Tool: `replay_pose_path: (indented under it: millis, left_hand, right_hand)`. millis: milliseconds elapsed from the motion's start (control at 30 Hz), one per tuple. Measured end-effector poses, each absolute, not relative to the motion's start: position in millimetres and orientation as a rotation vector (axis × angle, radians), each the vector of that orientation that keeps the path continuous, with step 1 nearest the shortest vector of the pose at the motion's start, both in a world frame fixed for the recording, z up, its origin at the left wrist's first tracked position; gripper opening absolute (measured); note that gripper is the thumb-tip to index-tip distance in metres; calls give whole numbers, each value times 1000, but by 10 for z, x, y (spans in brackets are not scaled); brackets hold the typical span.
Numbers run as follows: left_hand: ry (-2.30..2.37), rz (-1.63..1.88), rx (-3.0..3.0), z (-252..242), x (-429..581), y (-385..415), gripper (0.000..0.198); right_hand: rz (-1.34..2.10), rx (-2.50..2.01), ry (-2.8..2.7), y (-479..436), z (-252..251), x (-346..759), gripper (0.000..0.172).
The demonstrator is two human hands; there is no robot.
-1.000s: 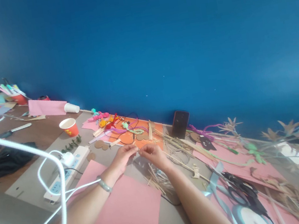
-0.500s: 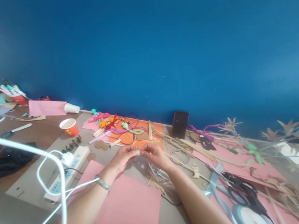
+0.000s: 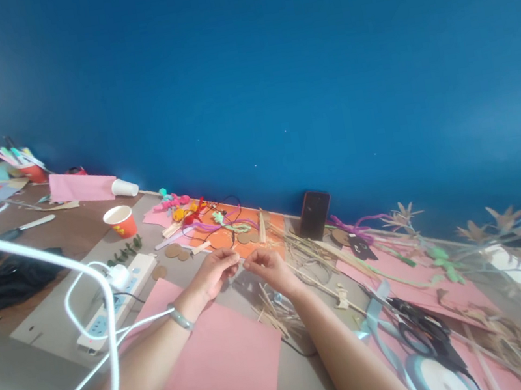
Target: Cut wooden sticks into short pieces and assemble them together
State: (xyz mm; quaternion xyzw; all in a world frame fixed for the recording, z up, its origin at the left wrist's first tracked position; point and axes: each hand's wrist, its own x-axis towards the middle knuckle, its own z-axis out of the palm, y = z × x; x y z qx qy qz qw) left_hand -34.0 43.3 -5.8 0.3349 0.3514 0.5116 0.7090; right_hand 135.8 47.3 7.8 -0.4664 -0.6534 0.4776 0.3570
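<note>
My left hand (image 3: 216, 273) and my right hand (image 3: 269, 267) meet nearly fingertip to fingertip above the table, with a small gap between them. Both are closed in a pinch. Whatever sits in the fingertips is too small to make out. A pink paper sheet (image 3: 218, 366) lies beneath my left forearm. Behind the hands is an orange sheet (image 3: 272, 223) with pipe cleaners and brown discs (image 3: 247, 238). Close to my right wrist lies a loose pile of dry straw strips (image 3: 274, 315).
A power strip (image 3: 142, 273) with a white plug stands left, near a paper cup (image 3: 120, 222). A white cable (image 3: 110, 337) loops across the left foreground. A phone (image 3: 314, 215) leans on the blue wall (image 3: 244, 92). Black-handled scissors (image 3: 417, 328) and blue ribbon (image 3: 376, 328) lie right.
The fingertips of my two hands have drawn slightly apart, opening a small gap between them. Everything on the table looks the same.
</note>
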Motion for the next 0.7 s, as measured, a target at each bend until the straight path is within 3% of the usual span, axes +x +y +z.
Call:
replay_pose_path:
  millis: [267, 700]
  left_hand:
    - [783, 1064, 709, -105, -368, 446, 36]
    - [773, 863, 845, -139, -420, 429, 25]
  right_hand:
    - [1293, -1134, -1631, 471, 70, 1356, 25]
    - [1207, -1123, -1705, 467, 96, 1391, 27]
